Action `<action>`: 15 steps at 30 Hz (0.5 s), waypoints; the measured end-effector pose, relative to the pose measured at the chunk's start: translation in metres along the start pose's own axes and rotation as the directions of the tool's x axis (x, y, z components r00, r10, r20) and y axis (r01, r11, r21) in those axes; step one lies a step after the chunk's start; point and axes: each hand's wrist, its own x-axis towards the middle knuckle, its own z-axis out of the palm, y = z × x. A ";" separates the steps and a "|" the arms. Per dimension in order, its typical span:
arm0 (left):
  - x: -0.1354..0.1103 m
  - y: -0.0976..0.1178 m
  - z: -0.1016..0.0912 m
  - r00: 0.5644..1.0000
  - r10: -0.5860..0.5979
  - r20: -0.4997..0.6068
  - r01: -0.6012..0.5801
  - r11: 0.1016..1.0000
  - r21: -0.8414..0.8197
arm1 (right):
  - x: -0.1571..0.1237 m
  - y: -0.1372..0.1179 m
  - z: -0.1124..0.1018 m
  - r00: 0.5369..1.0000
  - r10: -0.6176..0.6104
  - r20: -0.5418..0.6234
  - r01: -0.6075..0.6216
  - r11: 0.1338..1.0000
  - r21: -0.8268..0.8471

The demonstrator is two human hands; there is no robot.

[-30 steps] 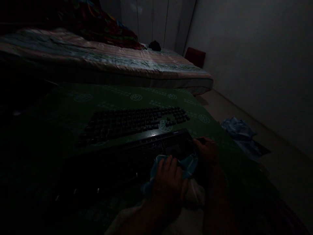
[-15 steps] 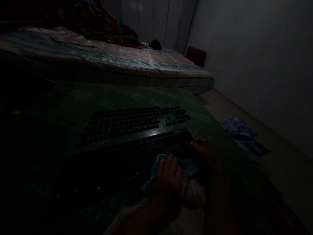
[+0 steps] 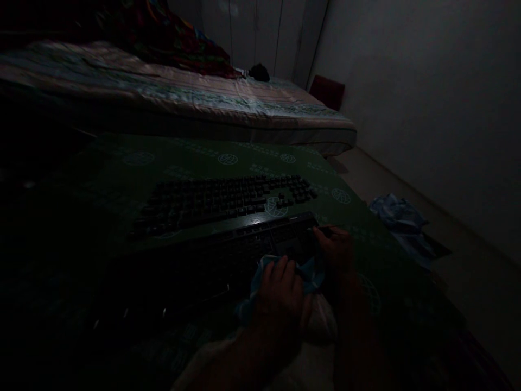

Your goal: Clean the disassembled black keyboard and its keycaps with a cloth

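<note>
A dark keyboard base (image 3: 195, 266) with its keycaps off lies slantwise on the green tabletop (image 3: 183, 155). Fingers of my left hand (image 3: 280, 288) are bent over a bunched blue cloth (image 3: 260, 271) at the base's near edge. My right hand (image 3: 336, 250) is closed in a pinch on a thin, dark stick-like tool (image 3: 331, 226), its tip low over the right end of the base. Dim light hides what kind of tool it is. Beyond the base, loose black keycaps (image 3: 207, 201) are laid out in keyboard order.
Behind the table stands a bed (image 3: 228, 106) with a striped cover and a dark red patterned blanket (image 3: 171, 46). To the right, crumpled bluish cloth (image 3: 396, 212) lies on the floor by the pale wall (image 3: 427, 98). The left side is very dark.
My right hand has shifted slightly up and left along the keyboard base, taking the thin tool with it. My left hand and the blue cloth stay almost in place.
</note>
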 end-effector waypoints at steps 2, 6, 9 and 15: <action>-0.001 0.000 0.000 1.000 0.001 0.003 -0.001 1.000 0.000 | -0.001 -0.001 -0.002 0.999 0.043 -0.018 -0.042 0.998 0.037; -0.001 -0.001 0.002 1.000 0.003 -0.019 -0.003 1.000 0.003 | -0.002 -0.001 -0.005 0.999 0.045 0.029 -0.047 0.996 0.082; 0.000 -0.001 0.002 1.000 0.002 -0.013 -0.002 1.000 -0.008 | -0.001 0.002 -0.004 0.999 0.017 0.042 -0.020 0.998 0.064; 0.000 0.000 -0.001 1.000 -0.007 -0.004 0.007 1.000 -0.022 | -0.001 0.003 -0.004 1.000 0.019 -0.003 -0.019 0.999 0.031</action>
